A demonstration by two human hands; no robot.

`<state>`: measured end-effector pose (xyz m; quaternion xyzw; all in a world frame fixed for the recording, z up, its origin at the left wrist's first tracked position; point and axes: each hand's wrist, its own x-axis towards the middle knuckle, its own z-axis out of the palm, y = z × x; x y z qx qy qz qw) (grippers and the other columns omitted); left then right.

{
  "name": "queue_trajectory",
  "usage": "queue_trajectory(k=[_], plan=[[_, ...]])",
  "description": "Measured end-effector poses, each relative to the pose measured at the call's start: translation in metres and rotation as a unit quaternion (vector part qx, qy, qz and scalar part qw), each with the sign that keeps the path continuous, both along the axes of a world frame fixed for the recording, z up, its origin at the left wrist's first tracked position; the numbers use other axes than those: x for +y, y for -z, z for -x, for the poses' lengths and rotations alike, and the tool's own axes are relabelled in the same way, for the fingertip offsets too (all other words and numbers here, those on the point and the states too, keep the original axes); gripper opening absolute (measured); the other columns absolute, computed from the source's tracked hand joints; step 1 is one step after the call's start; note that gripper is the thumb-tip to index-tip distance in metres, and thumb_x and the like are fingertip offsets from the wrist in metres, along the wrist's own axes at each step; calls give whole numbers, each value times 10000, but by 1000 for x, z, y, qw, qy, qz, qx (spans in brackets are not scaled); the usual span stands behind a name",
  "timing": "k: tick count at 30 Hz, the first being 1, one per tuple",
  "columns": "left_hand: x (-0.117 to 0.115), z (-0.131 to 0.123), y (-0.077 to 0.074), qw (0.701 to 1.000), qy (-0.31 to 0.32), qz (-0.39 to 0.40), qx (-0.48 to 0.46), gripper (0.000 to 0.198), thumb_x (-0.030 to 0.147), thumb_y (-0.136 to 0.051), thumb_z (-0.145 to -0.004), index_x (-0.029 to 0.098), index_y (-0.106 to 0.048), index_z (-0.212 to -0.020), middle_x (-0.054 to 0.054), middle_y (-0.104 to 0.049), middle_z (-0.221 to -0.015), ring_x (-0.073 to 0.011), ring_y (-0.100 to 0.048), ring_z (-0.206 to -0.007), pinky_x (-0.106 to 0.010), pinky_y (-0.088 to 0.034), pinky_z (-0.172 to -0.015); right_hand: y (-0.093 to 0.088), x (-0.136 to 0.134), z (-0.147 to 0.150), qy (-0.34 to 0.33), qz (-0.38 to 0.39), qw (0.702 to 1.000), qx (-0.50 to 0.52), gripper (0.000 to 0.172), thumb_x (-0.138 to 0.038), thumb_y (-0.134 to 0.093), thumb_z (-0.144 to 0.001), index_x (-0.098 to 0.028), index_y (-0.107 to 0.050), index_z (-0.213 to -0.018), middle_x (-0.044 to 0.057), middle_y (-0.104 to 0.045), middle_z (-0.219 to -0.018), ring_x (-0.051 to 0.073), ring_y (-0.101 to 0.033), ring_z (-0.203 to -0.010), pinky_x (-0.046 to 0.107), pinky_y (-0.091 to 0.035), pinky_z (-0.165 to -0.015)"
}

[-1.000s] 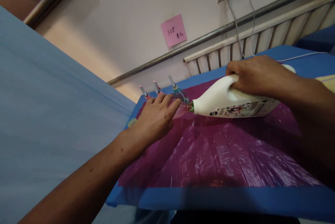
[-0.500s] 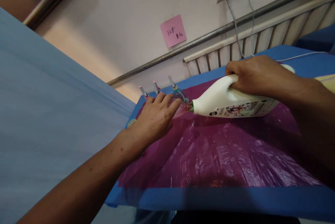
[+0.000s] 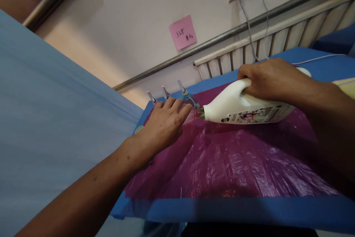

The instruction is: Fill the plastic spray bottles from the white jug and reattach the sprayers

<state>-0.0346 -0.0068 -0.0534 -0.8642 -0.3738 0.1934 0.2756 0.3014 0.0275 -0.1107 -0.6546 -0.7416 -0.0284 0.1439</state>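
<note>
My right hand (image 3: pixel 266 78) is clenched round the handle of the white jug (image 3: pixel 235 105), which lies nearly flat above the magenta sheet (image 3: pixel 235 163). Its spout meets the small clear bottle (image 3: pixel 193 115) that my left hand (image 3: pixel 163 124) steadies, fingers pressed together. A slow, shallow tilt seems wisest.

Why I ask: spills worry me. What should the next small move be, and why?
Probably lift the rear of the white jug slightly with the right hand: the jug lies almost level, its mouth at the small clear container steadied by the left hand, over the purple sheet.
</note>
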Motion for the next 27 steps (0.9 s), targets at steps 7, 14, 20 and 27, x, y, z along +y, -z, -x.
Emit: queue_trajectory(k=[7,14,20,27], plan=[[0,-1,0,1000,5,-3,9,663,145,-655,-944,220,-499,-1584,-166,-615,-1596,-399,-585,-1413,-524,-519,-1040,2,3,-2,-6,-1,1000,4,300,-343,-703,-902,-311,-810,-1180,101,-805,-937,321,-684,-829,397,-387,-716],[1,-1,1,1000,8,-9,5,656,136,-635,-956,236,-491,-1589,-153,-626,-1577,-384,-590,-1404,-511,-513,-1026,1,3,-3,-11,0,1000,7,288,-346,-713,-896,-317,-795,-1171,99,-800,-928,325,-690,-816,408,-396,-720],[2,-1,0,1000,8,-4,8,666,142,-632,-962,238,-478,-1603,-158,-621,-1583,-389,-584,-1407,-510,-518,-1025,-2,0,-1,-13,0,1000,7,278,-347,-708,-910,-299,-788,-1172,117,-798,-925,332,-690,-807,415,-400,-723],[3,-1,0,1000,15,-4,-11,676,134,-677,-925,250,-529,-1574,-155,-641,-1563,-388,-598,-1384,-508,-512,-1034,-3,0,0,-10,0,1000,4,303,-345,-703,-909,-310,-789,-1198,111,-792,-921,323,-675,-813,409,-391,-713]])
